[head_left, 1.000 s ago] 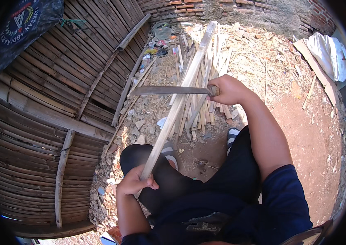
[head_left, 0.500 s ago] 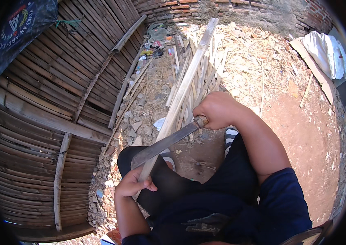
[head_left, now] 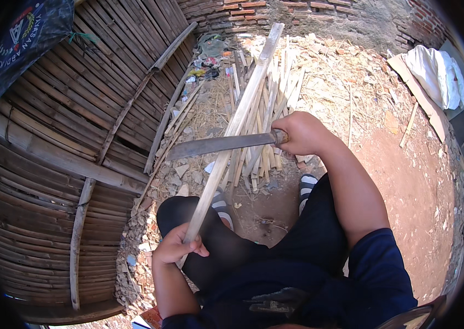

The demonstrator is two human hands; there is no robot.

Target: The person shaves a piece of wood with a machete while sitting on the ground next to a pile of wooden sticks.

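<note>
My left hand [head_left: 180, 244] is closed around the near end of a long pale wooden strip [head_left: 244, 109], beside my left knee. From there the strip slants away to the far middle, over a heap of similar strips [head_left: 267, 159]. My right hand [head_left: 301, 134] grips the short wooden handle of a machete [head_left: 224, 143]. Its dark, broad blade points left and crosses over the strip, roughly midway along it. Whether the edge touches the wood I cannot tell.
A bamboo slat wall [head_left: 40, 181] runs down the left side. Rubble and wood shavings [head_left: 325, 82] cover the ground toward the brick wall [head_left: 298, 11]. At the far right lies a white sack [head_left: 434, 77] on a brown board. My sandalled feet flank the near end of the heap.
My right hand has moved the machete away from me along the strip, and its blade has swung closer to level. My left hand stays at the strip's near end.
</note>
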